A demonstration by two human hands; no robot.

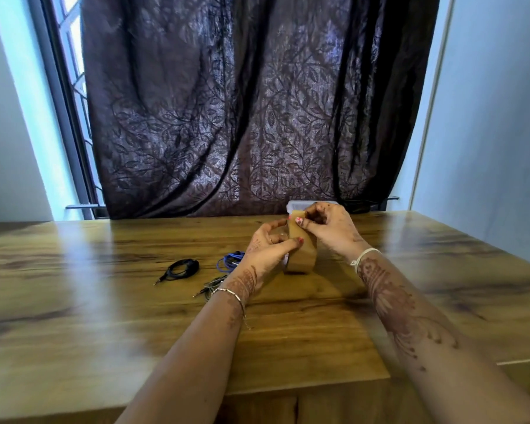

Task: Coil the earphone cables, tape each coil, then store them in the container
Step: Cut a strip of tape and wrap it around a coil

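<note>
Lower half of the frame: wooden table (74,270), glossy, with dark grain streaks and pale reflections across the top, front edge visible near the bottom. Centre and upper frame, behind the table: dark brown curtain (257,102) in a leaf-and-vine pattern, hanging in heavy folds to the table's far edge. Upper left: window (71,41) with a dark frame and a metal grille, partly covered by the curtain. Far left and far right: pale blue walls (496,117).

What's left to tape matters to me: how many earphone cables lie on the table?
3: black cable leftmost; blue cable beside the left hand; grey cable partly hidden by that wrist. More may be hidden.
</note>
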